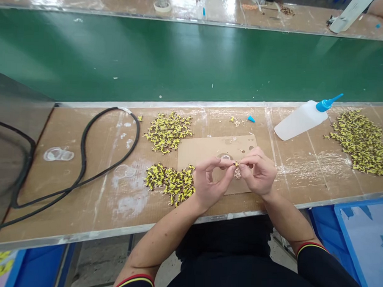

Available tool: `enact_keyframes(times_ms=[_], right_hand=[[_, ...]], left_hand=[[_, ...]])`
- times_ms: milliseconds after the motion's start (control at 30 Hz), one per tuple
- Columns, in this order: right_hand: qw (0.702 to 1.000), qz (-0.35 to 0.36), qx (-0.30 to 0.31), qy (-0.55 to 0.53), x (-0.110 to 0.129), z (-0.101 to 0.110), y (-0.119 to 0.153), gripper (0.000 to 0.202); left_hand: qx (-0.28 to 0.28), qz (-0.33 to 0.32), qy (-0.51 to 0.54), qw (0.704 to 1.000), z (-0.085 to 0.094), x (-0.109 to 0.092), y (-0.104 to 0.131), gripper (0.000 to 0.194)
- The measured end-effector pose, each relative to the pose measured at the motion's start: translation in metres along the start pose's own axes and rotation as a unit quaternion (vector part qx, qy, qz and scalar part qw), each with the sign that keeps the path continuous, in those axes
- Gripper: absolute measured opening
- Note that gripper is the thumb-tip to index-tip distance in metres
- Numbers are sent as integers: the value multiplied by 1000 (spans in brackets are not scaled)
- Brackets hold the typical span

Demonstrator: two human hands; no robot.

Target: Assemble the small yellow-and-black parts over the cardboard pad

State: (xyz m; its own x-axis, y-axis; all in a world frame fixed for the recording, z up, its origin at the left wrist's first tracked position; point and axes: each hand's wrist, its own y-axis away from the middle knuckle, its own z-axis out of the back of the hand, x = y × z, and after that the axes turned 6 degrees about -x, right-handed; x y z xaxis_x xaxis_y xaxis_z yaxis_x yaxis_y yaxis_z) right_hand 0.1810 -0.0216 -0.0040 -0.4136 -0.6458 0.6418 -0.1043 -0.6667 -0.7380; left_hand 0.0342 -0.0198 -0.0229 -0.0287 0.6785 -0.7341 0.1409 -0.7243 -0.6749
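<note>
Over a flat cardboard piece (204,148), my left hand (213,178) pinches a tiny yellow and dark piece (236,164) between thumb and forefinger. My right hand (257,171) meets it from the other side, its thumb and forefinger closed at the same small piece. Whether the right fingertips hold something separate is too small to tell. Just below the fingertips lies a little heap of pale bits (237,173). Two piles of small yellow and dark pieces are left of the cardboard, an upper one (169,132) and a lower one (170,183) beside my left hand.
A white bottle with a blue nozzle (302,121) lies tilted at the right, near a large yellow pile (361,142). A black cable (83,155) loops across the left. Blue trays (336,234) flank the table below. A green partition (182,62) stands behind.
</note>
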Motion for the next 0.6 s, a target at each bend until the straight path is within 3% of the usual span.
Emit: enact_keyframes(times_ms=[267, 600], right_hand=[[990, -117, 48, -63, 1, 5, -3, 10], [976, -163, 67, -126, -2, 6, -3, 14]], left_hand=[[34, 88, 68, 993, 2, -3, -5, 39], [55, 171, 100, 979, 5, -3, -7, 35]])
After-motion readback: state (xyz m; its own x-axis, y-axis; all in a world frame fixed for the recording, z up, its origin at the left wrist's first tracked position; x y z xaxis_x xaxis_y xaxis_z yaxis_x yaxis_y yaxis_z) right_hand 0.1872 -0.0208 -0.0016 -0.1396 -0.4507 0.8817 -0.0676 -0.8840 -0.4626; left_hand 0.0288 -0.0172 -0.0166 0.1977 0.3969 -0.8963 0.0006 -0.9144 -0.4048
